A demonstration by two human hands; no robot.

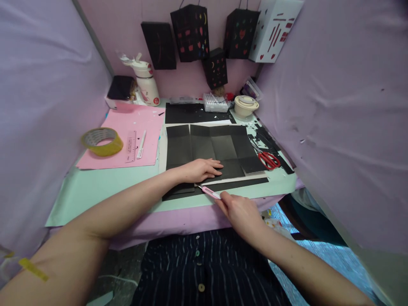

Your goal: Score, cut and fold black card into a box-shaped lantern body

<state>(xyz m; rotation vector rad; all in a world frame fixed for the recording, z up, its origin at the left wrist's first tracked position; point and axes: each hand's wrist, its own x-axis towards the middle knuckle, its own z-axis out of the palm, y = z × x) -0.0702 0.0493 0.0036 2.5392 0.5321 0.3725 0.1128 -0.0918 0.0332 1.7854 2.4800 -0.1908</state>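
On the pale green tabletop, a matte black sheet is lying flat, creased into rectangular panels. The left hand is pressing it, fingers loosely spread; the right hand is gripping a slim pink craft knife by its near edge. Red-handled scissors are bordering the right.

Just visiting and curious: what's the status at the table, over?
Left hand resting on black paper. Right hand holding pink knife. Red scissors off right, touching neither hand.

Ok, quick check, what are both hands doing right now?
Left hand: open, palm down on the creased black paper, holding nothing.
Right hand: closed, holding the pink craft knife.
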